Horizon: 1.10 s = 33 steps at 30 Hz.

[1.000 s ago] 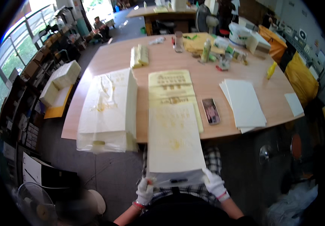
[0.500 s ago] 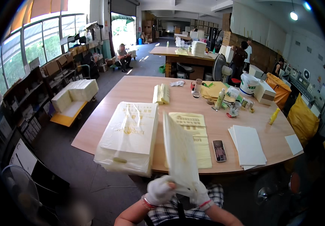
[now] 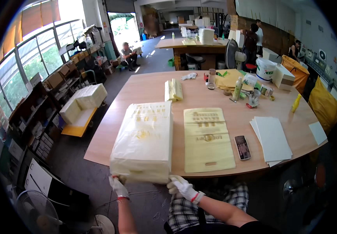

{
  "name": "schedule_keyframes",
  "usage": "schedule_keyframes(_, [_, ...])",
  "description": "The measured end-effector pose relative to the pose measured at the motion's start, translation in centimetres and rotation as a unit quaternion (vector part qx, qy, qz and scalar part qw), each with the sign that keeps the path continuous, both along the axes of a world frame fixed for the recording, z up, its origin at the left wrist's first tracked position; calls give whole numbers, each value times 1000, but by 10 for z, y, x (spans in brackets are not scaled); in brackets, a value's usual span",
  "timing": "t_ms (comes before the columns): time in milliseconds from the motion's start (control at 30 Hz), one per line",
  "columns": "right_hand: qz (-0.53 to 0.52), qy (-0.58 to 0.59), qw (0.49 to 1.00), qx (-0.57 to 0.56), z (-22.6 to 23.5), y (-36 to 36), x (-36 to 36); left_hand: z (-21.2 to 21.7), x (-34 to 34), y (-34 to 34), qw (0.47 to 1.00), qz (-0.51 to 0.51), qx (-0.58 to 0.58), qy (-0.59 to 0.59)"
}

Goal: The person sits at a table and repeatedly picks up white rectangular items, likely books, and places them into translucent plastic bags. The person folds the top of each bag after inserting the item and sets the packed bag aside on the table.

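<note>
A thick stack of white plastic carrier bags [image 3: 145, 132] with gold print lies at the front left of the table, its near end jutting past the edge. My left hand [image 3: 119, 187], in a white glove, is closed at the stack's near left corner. Opposite it, my gloved right hand [image 3: 183, 188] pinches the near right corner. The plastic edge sags between the two hands, and the fingertips are partly hidden by it. To the right of the stack a yellowish carrier bag [image 3: 209, 150] lies flat, its handle slot toward me.
Beside the flat bag lie a phone [image 3: 242, 148] and white sheets [image 3: 272, 141]. A folded yellowish bundle [image 3: 174, 90] sits behind. Bottles, a white bucket [image 3: 265, 70] and brown paper crowd the far right. A floor fan [image 3: 37, 210] stands at lower left; several people are farther off.
The pale, upright bag I held in front of me is no longer raised. Both hands have moved left and apart, onto the near corners of the stack. My view has shifted slightly.
</note>
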State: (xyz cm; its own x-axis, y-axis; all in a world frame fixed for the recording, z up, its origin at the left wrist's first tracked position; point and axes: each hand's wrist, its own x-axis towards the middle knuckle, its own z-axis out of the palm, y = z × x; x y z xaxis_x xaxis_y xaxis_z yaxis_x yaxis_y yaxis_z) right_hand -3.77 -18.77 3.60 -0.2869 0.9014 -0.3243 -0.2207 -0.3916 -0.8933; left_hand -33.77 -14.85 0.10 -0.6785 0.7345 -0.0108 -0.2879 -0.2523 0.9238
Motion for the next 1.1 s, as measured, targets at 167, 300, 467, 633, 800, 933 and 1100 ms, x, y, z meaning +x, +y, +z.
schedule_keyframes(167, [-10,0,989,-150,-77,-65,91,-83,114,-66,920,-247,-197,233])
schedule_keyframes(300, [-118,-17,969,-215,-95,-102,150,-59,232,-44,780,-429,23,456])
schedule_keyframes(467, [-230,83,948,-204,-113,-117,188,-29,341,27,740,-321,55,589])
schedule_keyframes(633, [-222,91,952,-191,-106,-116,180,-42,360,76,633,-363,-66,680])
schedule_keyframes(800, [-166,106,962,-187,-101,-92,181,-27,356,95,593,-443,-52,670])
schedule_keyframes(933, [-230,134,957,-115,-65,-10,180,-15,344,104,581,-487,24,651])
schedule_keyframes(1100, [-283,311,905,-69,-50,70,176,2,350,120,607,-507,8,612])
